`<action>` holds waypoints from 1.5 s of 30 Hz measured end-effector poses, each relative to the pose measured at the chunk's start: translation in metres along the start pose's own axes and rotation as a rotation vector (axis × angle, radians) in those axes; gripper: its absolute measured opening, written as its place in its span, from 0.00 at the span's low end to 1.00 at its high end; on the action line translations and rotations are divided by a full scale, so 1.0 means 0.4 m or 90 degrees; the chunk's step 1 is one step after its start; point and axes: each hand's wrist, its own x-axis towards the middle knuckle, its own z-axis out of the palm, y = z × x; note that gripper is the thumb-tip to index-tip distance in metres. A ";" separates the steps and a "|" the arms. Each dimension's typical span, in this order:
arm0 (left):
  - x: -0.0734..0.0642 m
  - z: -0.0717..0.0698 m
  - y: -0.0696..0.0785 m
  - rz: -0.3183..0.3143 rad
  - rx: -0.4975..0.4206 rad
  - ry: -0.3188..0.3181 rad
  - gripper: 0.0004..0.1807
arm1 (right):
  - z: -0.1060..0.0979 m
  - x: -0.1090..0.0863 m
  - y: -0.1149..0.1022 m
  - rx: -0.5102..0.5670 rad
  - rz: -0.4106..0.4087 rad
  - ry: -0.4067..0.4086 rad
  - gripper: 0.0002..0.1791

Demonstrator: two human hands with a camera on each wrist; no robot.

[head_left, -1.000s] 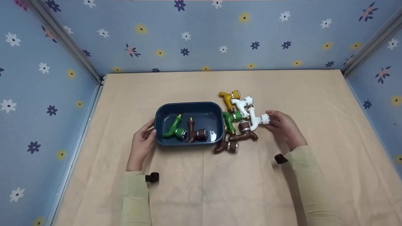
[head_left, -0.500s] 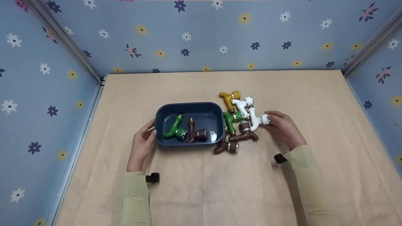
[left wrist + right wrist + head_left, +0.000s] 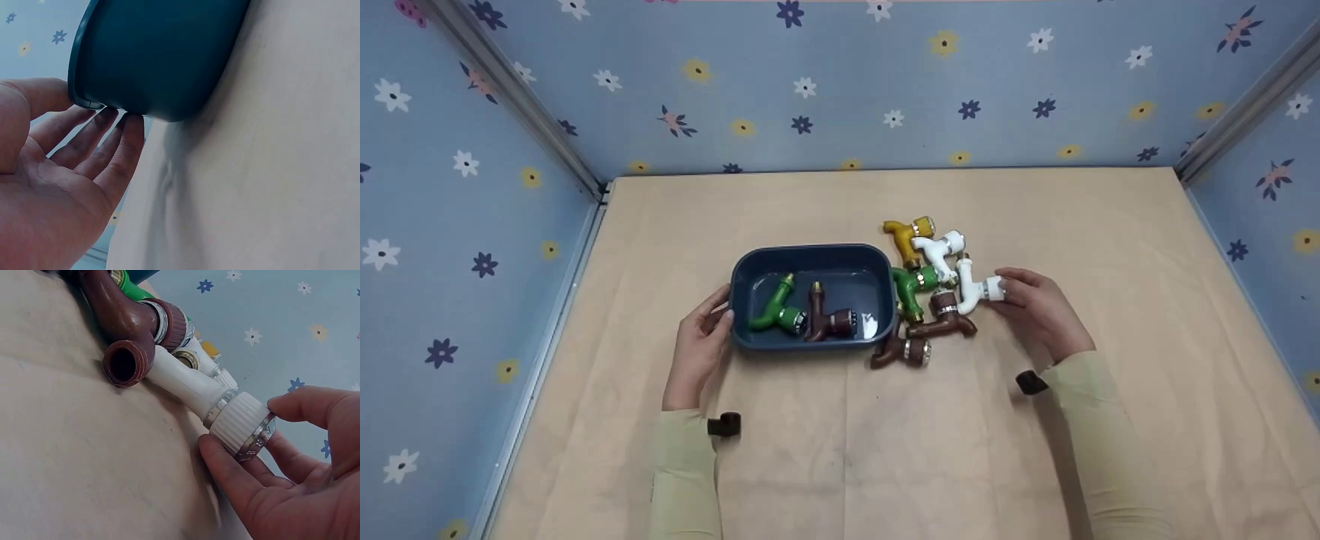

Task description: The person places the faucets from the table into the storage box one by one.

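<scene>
My left hand rests at the left end of the dark blue tub, its thumb and fingertips against the outer wall by the rim. In the tub lie a green tap and a brown tap. The right hand pinches the ribbed knob of a white tap between thumb and fingers; that knob shows closely in the right wrist view. Beside it lie a second white tap, a green tap and a brown tap.
A yellow tap is at the back of the pile, and another brown tap lies by the tub's front right corner. Beige cloth covers the table. Flowered panels stand behind and on both sides.
The white tap in the right hand has shifted slightly right and toward the front, turning a little. The left hand and the tub stay in place.
</scene>
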 end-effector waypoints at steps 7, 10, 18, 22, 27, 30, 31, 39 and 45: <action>0.001 -0.001 -0.001 -0.016 0.001 -0.002 0.24 | -0.001 -0.012 0.003 -0.007 0.008 0.015 0.24; 0.000 -0.001 0.000 -0.020 -0.006 -0.003 0.25 | -0.003 -0.018 0.003 -0.004 0.005 0.025 0.24; 0.001 -0.003 0.002 -0.009 0.006 0.001 0.24 | -0.012 -0.042 -0.006 0.018 0.012 0.041 0.25; 0.003 -0.004 0.003 -0.005 0.023 -0.001 0.24 | -0.012 -0.056 -0.014 0.021 0.004 0.043 0.26; 0.002 -0.006 0.000 0.000 0.033 -0.008 0.24 | -0.006 -0.073 -0.027 0.039 -0.007 0.037 0.28; 0.003 -0.006 -0.002 0.001 0.030 -0.011 0.24 | 0.002 -0.080 -0.037 0.071 -0.020 0.032 0.28; 0.004 -0.006 -0.002 0.001 0.029 -0.012 0.24 | 0.006 -0.082 -0.041 0.082 -0.028 0.028 0.27; 0.005 -0.004 0.000 -0.009 0.028 -0.010 0.24 | 0.045 -0.094 -0.067 0.118 -0.066 -0.004 0.24; 0.003 -0.005 -0.001 -0.013 0.033 -0.008 0.24 | 0.076 -0.099 -0.080 0.140 -0.076 -0.025 0.26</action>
